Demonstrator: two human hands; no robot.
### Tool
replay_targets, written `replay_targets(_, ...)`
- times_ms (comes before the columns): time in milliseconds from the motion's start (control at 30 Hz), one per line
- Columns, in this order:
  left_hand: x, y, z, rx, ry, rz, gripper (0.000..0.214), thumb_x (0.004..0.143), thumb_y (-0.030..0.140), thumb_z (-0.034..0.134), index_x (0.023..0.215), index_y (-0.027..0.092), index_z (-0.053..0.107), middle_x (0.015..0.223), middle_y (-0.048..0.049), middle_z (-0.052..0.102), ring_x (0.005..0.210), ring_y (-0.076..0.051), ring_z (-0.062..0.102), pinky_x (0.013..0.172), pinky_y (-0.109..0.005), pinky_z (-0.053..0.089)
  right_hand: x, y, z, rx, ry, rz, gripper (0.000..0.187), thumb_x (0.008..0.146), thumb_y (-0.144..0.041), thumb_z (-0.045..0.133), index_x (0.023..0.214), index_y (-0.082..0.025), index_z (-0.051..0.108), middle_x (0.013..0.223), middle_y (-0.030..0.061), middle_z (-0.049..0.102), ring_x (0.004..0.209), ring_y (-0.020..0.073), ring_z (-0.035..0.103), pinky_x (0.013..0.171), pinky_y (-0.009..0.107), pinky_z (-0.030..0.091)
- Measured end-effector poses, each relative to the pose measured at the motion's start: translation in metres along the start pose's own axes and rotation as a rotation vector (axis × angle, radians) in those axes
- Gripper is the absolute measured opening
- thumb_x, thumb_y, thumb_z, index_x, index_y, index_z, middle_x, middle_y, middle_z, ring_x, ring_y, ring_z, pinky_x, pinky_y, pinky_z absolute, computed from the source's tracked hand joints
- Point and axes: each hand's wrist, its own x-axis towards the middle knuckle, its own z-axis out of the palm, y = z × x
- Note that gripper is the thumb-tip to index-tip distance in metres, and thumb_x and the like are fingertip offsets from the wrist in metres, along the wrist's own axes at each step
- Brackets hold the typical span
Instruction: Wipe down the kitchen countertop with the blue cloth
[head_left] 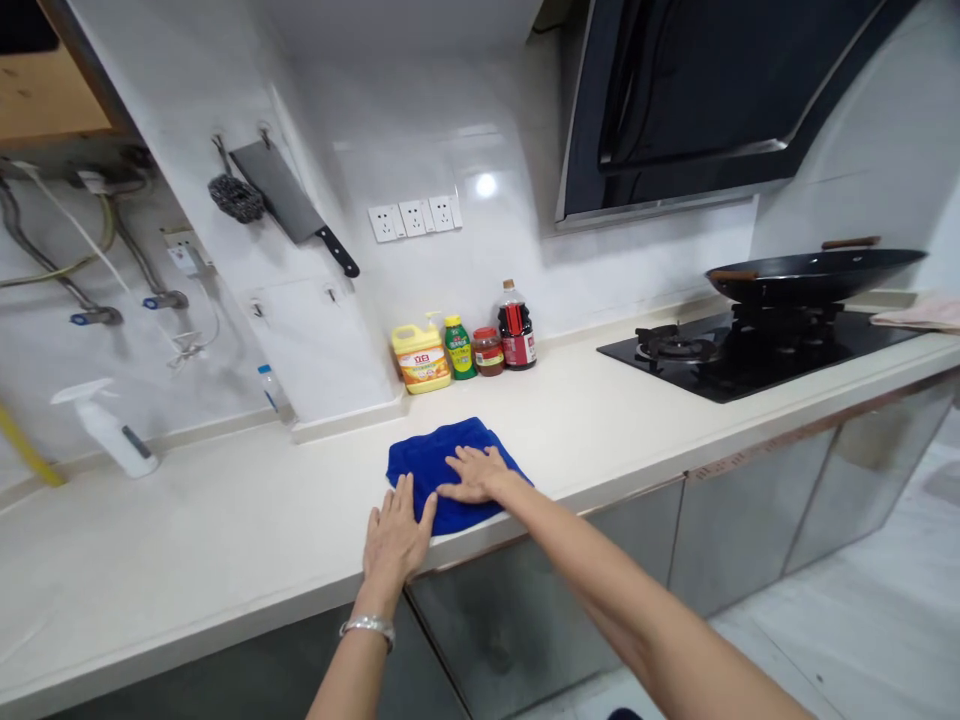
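Observation:
A blue cloth (442,450) lies spread and roughly folded on the pale countertop (247,530), close to its front edge. My right hand (476,475) rests flat on the cloth with fingers stretched out. At the cloth's left front edge lies my left hand (397,530), palm down and fingers extended, its fingertips and thumb at the cloth's border. Neither hand is gripping anything. A silver bracelet (367,627) is on my left wrist.
Behind the cloth stand a yellow detergent jug (421,358), a green bottle (460,350), a red-lidded jar (488,352) and a dark sauce bottle (517,330). A wok (817,275) sits on the black gas stove (765,355). Left are a white spray bottle (112,435) and a hanging cleaver (281,190).

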Motion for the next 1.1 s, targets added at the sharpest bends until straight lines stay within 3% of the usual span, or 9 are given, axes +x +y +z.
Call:
replay_targets(67, 0.001, -0.002, -0.003, 0.01, -0.031, 0.017, 0.078, 0.102, 0.058, 0.025, 0.166, 0.014, 0.017, 0.173, -0.0102, 0.017, 0.16, -0.031, 0.019, 0.131, -0.054, 0.016, -0.003, 0.018, -0.006, 0.031, -0.007, -0.057, 0.067, 0.103, -0.055, 0.031, 0.161, -0.022, 0.04, 0.171, 0.0065, 0.027, 0.158, 0.0257, 0.026, 0.128, 0.051, 0.02)
replay_targets(167, -0.001, -0.001, -0.006, 0.02, -0.048, 0.008, 0.081, 0.101, 0.059, 0.022, 0.166, 0.011, 0.013, 0.173, -0.0121, 0.013, 0.16, -0.03, 0.018, 0.132, -0.052, 0.015, -0.009, 0.033, 0.001, 0.035, 0.114, -0.094, 0.06, 0.106, -0.041, 0.025, 0.159, -0.02, 0.045, 0.169, 0.0056, 0.035, 0.157, 0.0209, 0.03, 0.128, 0.041, 0.021)
replay_targets(367, -0.006, 0.003, -0.011, 0.085, -0.083, -0.035, 0.082, 0.102, 0.056, 0.019, 0.164, 0.002, 0.012, 0.173, -0.0156, 0.012, 0.161, -0.029, 0.014, 0.132, -0.049, 0.013, -0.022, 0.03, 0.021, 0.005, 0.226, -0.003, 0.064, 0.106, -0.039, 0.025, 0.163, -0.011, 0.034, 0.171, 0.0106, 0.029, 0.159, 0.0237, 0.023, 0.129, 0.042, 0.017)
replay_targets(533, -0.018, -0.018, -0.016, 0.211, -0.162, -0.015, 0.075, 0.103, 0.046, 0.02, 0.162, -0.001, 0.02, 0.172, -0.0176, 0.017, 0.16, -0.029, 0.016, 0.132, -0.048, 0.017, -0.026, 0.034, 0.02, 0.032, 0.272, 0.122, 0.075, 0.105, -0.046, 0.029, 0.166, -0.003, 0.019, 0.173, 0.0164, 0.02, 0.161, 0.028, 0.016, 0.129, 0.039, 0.015)
replay_targets(700, -0.03, -0.033, -0.03, 0.36, -0.147, 0.086, 0.069, 0.104, 0.046, 0.021, 0.158, 0.007, 0.039, 0.166, -0.0177, 0.033, 0.157, -0.032, 0.027, 0.13, -0.057, 0.019, -0.025, 0.038, 0.018, 0.081, 0.184, 0.078, 0.079, 0.105, -0.052, 0.032, 0.167, -0.007, 0.018, 0.173, 0.0184, 0.019, 0.161, 0.0306, 0.014, 0.13, 0.043, 0.012)
replay_targets(800, -0.024, -0.012, -0.037, 0.423, -0.054, 0.101, 0.073, 0.104, 0.05, 0.027, 0.158, 0.001, 0.036, 0.166, -0.0216, 0.031, 0.158, -0.033, 0.024, 0.132, -0.053, 0.013, -0.027, 0.05, 0.006, 0.187, 0.102, -0.006, 0.086, 0.101, -0.063, 0.039, 0.167, -0.011, 0.023, 0.174, 0.0159, 0.015, 0.162, 0.0307, 0.01, 0.131, 0.045, 0.011)
replay_targets(867, -0.017, 0.015, -0.036, 0.344, 0.005, 0.166, 0.072, 0.104, 0.049, 0.029, 0.161, 0.006, 0.029, 0.169, -0.0201, 0.024, 0.159, -0.033, 0.019, 0.132, -0.05, 0.015, -0.032, 0.067, -0.002, 0.292, 0.089, -0.083, 0.08, 0.101, -0.063, 0.039, 0.163, -0.013, 0.035, 0.171, 0.0131, 0.026, 0.16, 0.0286, 0.02, 0.131, 0.042, 0.016)
replay_targets(1000, -0.003, 0.07, -0.014, 0.108, -0.118, 0.192, 0.068, 0.104, 0.059, 0.024, 0.165, 0.03, 0.02, 0.172, -0.0129, 0.02, 0.159, -0.04, 0.014, 0.128, -0.062, 0.018, -0.053, 0.121, -0.004, 0.283, 0.302, -0.107, 0.059, 0.106, -0.047, 0.031, 0.147, -0.017, 0.059, 0.154, 0.0121, 0.056, 0.144, 0.0273, 0.051, 0.124, 0.043, 0.034)
replay_targets(1100, 0.009, 0.094, 0.006, 0.115, -0.194, 0.174, 0.074, 0.097, 0.075, 0.025, 0.162, 0.04, 0.027, 0.174, -0.0105, 0.015, 0.157, -0.05, 0.006, 0.123, -0.075, 0.008, -0.069, 0.159, 0.008, 0.092, 0.417, -0.095, 0.05, 0.103, -0.036, 0.037, 0.14, -0.015, 0.064, 0.15, 0.0159, 0.059, 0.143, 0.0295, 0.053, 0.123, 0.048, 0.037)
